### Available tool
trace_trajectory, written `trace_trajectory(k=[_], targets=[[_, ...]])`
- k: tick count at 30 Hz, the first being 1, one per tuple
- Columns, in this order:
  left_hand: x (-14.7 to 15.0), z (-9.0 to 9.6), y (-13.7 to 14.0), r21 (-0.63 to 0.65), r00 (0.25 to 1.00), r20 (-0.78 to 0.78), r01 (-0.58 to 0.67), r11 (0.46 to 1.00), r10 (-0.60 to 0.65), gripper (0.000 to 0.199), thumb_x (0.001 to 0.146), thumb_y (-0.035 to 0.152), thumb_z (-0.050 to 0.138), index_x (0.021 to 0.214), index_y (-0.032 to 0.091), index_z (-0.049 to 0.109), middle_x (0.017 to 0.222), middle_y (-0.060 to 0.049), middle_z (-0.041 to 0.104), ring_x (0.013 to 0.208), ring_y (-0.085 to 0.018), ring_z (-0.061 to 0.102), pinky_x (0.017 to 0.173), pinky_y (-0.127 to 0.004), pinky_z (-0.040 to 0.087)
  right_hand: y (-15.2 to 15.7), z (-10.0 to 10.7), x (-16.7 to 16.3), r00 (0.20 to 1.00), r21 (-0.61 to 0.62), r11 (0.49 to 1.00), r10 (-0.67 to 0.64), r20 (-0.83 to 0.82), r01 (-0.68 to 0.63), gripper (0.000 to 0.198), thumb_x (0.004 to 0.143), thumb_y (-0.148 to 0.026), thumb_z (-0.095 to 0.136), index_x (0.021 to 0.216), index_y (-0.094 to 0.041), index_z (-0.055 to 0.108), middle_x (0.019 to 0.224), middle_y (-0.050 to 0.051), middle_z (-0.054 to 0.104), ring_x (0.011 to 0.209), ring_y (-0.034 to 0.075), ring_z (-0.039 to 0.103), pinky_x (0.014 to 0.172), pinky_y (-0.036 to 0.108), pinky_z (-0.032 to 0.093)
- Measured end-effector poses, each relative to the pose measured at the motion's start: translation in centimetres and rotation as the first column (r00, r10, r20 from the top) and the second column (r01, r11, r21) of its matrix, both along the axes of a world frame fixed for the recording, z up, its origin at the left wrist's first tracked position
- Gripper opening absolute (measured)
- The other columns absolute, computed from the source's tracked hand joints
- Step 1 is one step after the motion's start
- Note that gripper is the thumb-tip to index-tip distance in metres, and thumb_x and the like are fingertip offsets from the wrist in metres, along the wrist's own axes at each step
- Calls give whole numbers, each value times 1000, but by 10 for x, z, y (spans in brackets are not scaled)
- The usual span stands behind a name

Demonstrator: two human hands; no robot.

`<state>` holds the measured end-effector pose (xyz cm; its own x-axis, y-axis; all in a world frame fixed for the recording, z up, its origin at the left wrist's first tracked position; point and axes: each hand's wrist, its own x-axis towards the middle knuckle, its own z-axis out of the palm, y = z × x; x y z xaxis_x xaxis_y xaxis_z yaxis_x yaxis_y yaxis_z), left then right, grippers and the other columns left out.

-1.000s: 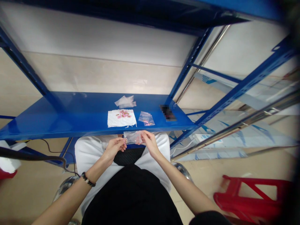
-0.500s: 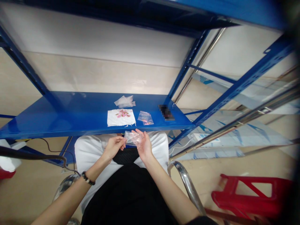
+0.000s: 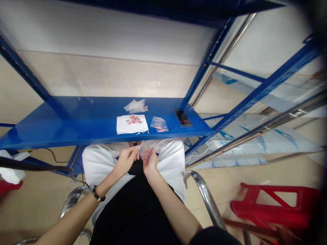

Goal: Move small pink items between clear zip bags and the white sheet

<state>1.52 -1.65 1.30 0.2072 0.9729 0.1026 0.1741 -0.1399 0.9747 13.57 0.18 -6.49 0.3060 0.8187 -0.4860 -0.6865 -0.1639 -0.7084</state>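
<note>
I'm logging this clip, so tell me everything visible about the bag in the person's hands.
The bag is small, thin and see-through, apparently plastic. The left hand pinches one side; the right hand holds the other, partly showing through the film. It is held up over the lap, on the near side of the shelf. Whether it is sealed or contains anything is too blurred to tell.

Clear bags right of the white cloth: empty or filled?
At least partly filled: small pink and yellow pieces show through the clear bags.
</note>
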Motion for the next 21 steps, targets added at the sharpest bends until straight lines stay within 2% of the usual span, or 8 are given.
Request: trace_trajectory(k=[5,9,12,15,17,21], targets=[[0,1,-1,-31,998,40,41,999,-39,43,91,49,50,105,15,73,62,0,59,59,-15,51,61,-25,41,4,-15,-8,995,-6,1000,7,98,-6,34,87,-54,41,79,-23,54,60,4,63,53,19,62,42,28,45],[-1,-4,1,-20,999,-4,31,999,-31,45,91,44,54,120,14,68,65,-1,62,61,-15,54,62,-25,43,4,-14,-9,1000,-37,999,-21,16,22,27,87,-46,44,78,-23,54,59,3,62,55,19,63,42,28,45],[-1,-7,1,13,998,-66,15,1000,-14,38,87,40,60,112,13,71,66,-2,64,61,-16,57,61,-25,44,2,-10,-9,996,-45,997,-61,-67,58,23,88,-38,46,73,-22,51,54,0,58,48,15,57,38,24,40],[-1,-7,0,58,992,-120,35,998,-27,27,87,35,57,88,13,74,64,-2,65,60,-15,57,61,-24,44,2,-5,-11,988,-49,995,-91,-122,85,25,90,-36,45,69,-21,47,50,-3,53,40,11,50,34,21,34],[-2,-7,0,86,989,-147,33,996,-20,27,88,33,55,77,14,71,64,-3,66,61,-15,58,61,-24,44,2,-3,-12,985,-52,994,-101,-141,95,26,91,-34,44,68,-21,45,49,-4,52,38,10,49,34,20,32],[-4,-6,1,110,984,-176,8,994,12,29,90,34,53,75,14,69,62,-2,65,60,-15,59,60,-24,43,1,2,-12,978,-51,997,-73,-196,64,28,95,-30,38,69,-20,44,47,-6,48,34,7,42,30,18,23]])
